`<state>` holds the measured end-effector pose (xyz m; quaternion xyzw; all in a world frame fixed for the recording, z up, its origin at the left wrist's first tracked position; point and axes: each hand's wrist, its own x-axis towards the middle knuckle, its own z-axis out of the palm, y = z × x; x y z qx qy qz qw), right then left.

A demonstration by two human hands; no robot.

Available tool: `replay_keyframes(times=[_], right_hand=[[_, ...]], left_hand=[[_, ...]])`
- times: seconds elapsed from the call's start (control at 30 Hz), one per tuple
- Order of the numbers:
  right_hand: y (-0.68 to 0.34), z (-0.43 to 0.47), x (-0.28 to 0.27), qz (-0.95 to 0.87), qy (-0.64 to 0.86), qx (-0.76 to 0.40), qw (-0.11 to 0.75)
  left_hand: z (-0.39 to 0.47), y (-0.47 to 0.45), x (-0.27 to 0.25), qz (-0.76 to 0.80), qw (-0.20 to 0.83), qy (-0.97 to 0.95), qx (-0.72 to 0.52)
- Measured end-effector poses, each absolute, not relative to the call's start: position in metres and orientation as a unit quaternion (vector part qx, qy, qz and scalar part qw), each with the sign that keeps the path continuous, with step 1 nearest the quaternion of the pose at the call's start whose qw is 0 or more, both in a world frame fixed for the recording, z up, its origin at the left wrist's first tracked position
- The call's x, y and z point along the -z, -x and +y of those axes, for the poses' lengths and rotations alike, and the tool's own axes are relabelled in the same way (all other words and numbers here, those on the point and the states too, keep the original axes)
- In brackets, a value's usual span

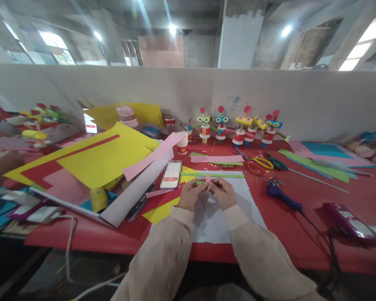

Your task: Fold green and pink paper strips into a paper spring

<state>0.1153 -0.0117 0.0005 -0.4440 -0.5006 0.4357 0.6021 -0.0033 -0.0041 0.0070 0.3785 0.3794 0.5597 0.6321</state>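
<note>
My left hand point(190, 194) and my right hand point(223, 193) meet above a white sheet point(242, 213). Between their fingertips is a small pink and green paper strip piece point(208, 179); its pink part points up and its green part lies toward my left fingers. Both hands are closed in a pinch on it, with some fingers hidden. Just beyond them a long green paper strip point(228, 176) lies across the sheet. Farther off, a wide pink strip point(217, 159) rests over green paper near a small folded paper spring point(227, 166).
A blue glue gun point(282, 197), yellow-handled scissors point(262, 163) and a purple power strip point(347, 221) lie right. Left are yellow sheets point(109, 156), a phone point(171, 175) and a rolled white sheet point(134, 190). Several paper-cup figures point(221, 131) stand along the back wall.
</note>
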Motion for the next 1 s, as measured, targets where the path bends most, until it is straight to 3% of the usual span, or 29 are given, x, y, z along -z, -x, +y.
replay_keyframes(times=[1.0], right_hand=[[-0.1130,-0.0066,0.0031,-0.487,0.433,-0.446,0.614]], left_hand=[[-0.0026,0.0067,-0.0054,0.328,0.663,-0.329,-0.587]])
